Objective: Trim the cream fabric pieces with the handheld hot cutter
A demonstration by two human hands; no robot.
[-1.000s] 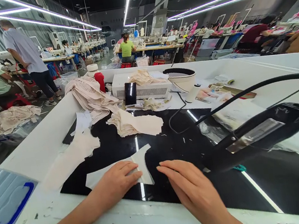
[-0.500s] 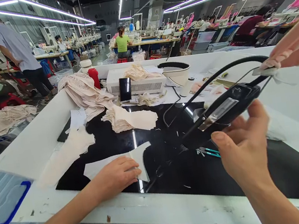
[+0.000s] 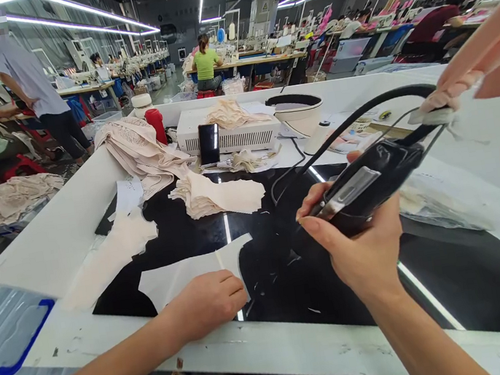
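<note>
My right hand (image 3: pixel 364 240) is wrapped round a black hand-held tool (image 3: pixel 361 187) with a metal plate on its side. A thick black cable curves from its upper end, where pale cloth is tied. My left hand (image 3: pixel 217 304), its fingers curled together, rests on the right part of a white cut piece (image 3: pixel 170 282) lying flat on the black board. A narrow pale strip (image 3: pixel 219 259) crosses that piece and runs under the curled fingers. Their tips are hidden, so whatever they pinch cannot be made out.
Stacked beige fabric pieces (image 3: pixel 218 195) lie behind the white piece. Left of them are a pale cut piece (image 3: pixel 115 256) and heaped cloth (image 3: pixel 137 147). A vented white box (image 3: pixel 234 140), phone (image 3: pixel 209 143) and red bottle (image 3: pixel 156 126) stand behind. A plastic bag (image 3: pixel 443 204) lies right.
My right hand has closed round the black tool, which has shifted slightly left. My left hand's fingers, flatter before, have curled on the white piece. The turquoise-handled tool is now hidden.
</note>
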